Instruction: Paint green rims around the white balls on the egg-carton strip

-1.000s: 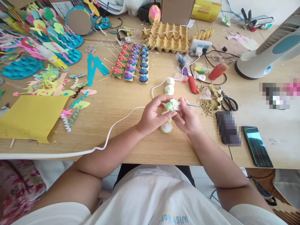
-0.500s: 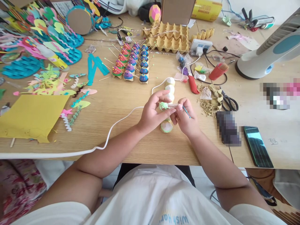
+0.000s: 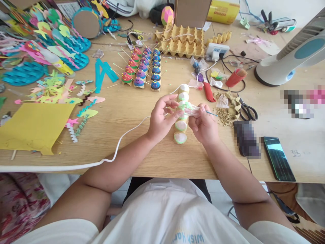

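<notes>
My left hand [image 3: 164, 117] pinches one end of a small clear plastic bag [image 3: 192, 111], with pale green clay [image 3: 183, 105] at its fingertips. My right hand [image 3: 206, 125] grips the bag's other end, together with a thin blue stick [image 3: 212, 113] that points right. Both hands are over a row of egg-carton cups [image 3: 181, 126], which runs away from me and is topped with white clay edged in green. The hands and bag partly hide the middle cups, so I cannot tell whether the green clay touches them.
Three rows of painted egg-carton figures [image 3: 141, 74] with pins stand beyond. A white cable [image 3: 127, 130] crosses by my left arm. To the right lie scissors [image 3: 247, 110], torn carton bits [image 3: 224, 115] and a phone [image 3: 279, 158]. Yellow sheet [image 3: 33, 125] and paper cutouts lie left.
My hands have drawn slightly apart, stretching the plastic bag between them. My right hand has shifted right, and the blue stick has turned nearly level. More of the cup row shows.
</notes>
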Demonstrator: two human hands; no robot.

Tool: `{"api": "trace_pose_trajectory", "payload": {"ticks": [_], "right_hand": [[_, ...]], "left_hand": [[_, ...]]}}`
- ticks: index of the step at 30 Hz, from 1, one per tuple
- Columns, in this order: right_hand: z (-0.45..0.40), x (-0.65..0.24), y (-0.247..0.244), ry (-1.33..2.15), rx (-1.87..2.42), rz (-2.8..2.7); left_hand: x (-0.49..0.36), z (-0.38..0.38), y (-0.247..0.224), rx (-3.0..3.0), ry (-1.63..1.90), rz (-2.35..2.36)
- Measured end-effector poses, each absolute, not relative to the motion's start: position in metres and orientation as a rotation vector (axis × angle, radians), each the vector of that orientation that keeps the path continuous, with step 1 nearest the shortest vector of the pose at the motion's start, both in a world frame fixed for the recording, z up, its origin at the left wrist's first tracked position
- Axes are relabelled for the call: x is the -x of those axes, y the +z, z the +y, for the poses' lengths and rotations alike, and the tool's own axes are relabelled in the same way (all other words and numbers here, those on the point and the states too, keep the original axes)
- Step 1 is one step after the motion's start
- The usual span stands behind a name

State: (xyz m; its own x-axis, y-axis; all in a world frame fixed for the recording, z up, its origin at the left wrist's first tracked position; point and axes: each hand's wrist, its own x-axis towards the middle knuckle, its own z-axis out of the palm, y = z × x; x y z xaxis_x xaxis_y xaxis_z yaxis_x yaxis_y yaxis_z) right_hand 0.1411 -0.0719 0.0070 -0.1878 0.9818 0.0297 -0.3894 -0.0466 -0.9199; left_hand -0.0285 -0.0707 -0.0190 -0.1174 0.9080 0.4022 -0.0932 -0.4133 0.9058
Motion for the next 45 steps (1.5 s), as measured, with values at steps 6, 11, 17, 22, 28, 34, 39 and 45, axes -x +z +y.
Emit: {"api": "trace_pose_trajectory", "payload": {"ticks": [6,11,17,22,28,34,39,45], "right_hand": [[-0.07,-0.144,0.004,1.552,0.794,-1.048],[-0.07,-0.144,0.003,1.663,0.78,-0.969],[-0.07,-0.145,0.002,1.71,0.757,-0.895],[-0.071,-0.142,0.001,1.69,0.77,-0.971],[-0.072,-0.139,0.002,1.695,0.731,-0.91],[-0.072,-0.143,0.004,1.746,0.755,-0.872],[-0.071,-0.145,0.003,1.787,0.747,-0.842],[-0.069,-0.145,0.0,1.83,0.695,-0.882]], "left_hand": [[0.025,-0.062,-0.024,-1.195,1.564,0.864],[0.025,-0.057,-0.028,-1.074,1.441,0.767],[0.029,-0.065,-0.027,-1.268,1.484,0.822],[0.03,-0.072,-0.022,-1.495,1.541,0.988],[0.031,-0.071,-0.027,-1.631,1.67,1.068],[0.036,-0.059,-0.045,-1.768,1.77,1.072],[0.038,-0.055,-0.05,-1.745,1.78,1.015],[0.035,-0.058,-0.047,-1.757,1.723,0.926]]}}
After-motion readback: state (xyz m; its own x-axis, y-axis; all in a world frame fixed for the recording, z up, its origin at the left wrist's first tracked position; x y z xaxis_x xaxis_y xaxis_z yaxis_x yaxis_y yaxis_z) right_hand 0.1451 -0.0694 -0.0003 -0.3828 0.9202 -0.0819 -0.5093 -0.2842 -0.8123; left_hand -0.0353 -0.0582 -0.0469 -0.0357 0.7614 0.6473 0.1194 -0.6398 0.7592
